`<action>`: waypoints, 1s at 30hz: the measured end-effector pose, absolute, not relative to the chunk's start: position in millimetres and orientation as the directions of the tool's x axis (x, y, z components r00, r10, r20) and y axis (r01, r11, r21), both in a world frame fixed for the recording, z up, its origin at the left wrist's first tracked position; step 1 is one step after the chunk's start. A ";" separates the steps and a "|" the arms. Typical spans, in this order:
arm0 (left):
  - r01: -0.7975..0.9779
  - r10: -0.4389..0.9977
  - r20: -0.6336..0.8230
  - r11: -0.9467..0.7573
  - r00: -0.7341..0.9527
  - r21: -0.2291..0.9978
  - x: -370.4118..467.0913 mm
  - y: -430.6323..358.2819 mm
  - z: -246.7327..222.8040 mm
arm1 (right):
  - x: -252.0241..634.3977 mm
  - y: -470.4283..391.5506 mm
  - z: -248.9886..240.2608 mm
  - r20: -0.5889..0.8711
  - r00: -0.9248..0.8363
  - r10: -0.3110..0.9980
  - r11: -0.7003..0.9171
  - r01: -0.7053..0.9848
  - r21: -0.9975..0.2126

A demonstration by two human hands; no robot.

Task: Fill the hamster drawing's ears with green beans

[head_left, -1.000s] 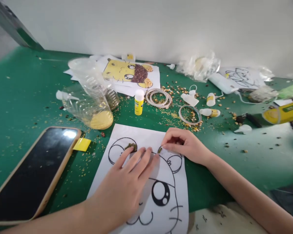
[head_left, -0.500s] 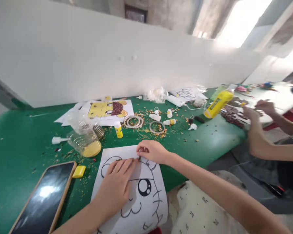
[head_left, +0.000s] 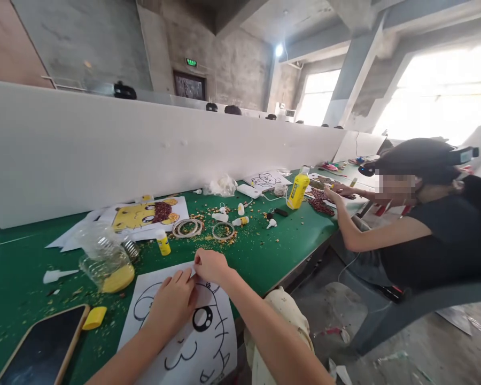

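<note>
A white sheet with a black-line cartoon animal drawing (head_left: 208, 345) lies in front of me at the table's near edge. My left hand (head_left: 172, 302) rests flat across the drawing's upper left part, fingers stretched out and covering some of its lines. My right hand (head_left: 211, 265) is at the sheet's top edge beside the left fingertips, thumb and fingers pinched together. Whatever sits in that pinch is hidden. Beyond the sheet stands a small yellow glue bottle (head_left: 163, 243). A yellow cap (head_left: 94, 318) and a phone (head_left: 40, 347) lie to the left.
Grains are scattered over the green table (head_left: 260, 262). A tipped plastic jar (head_left: 118, 275), a part-covered picture (head_left: 144, 216), tape rings (head_left: 187, 228), small bottles (head_left: 240, 220) and a yellow drink bottle (head_left: 299, 190) stand around. A co-worker (head_left: 420, 230) sits on the right.
My view has tilted up and turned right, bringing the co-worker's head and the room into sight. The left hand stays on the sheet; the right stays pinched near the sheet's top.
</note>
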State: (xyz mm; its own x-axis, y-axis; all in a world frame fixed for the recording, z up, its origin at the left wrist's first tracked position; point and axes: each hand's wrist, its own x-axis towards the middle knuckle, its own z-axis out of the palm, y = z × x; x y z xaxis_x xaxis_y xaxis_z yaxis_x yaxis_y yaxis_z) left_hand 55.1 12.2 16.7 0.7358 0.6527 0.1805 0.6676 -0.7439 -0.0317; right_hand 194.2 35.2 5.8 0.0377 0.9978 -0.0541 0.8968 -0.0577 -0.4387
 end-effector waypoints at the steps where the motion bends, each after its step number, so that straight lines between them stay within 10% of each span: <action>1: 0.667 0.651 0.187 -0.744 0.735 -0.031 55.7 13.7 16.5 | 191.4 33.9 4.6 -0.038 0.057 0.998 -0.068 0.899 -0.433; 30: 0.643 0.649 0.035 -0.759 0.760 0.102 41.3 24.1 5.6 | 202.2 25.9 -1.8 0.107 0.352 0.930 -0.270 0.850 -0.452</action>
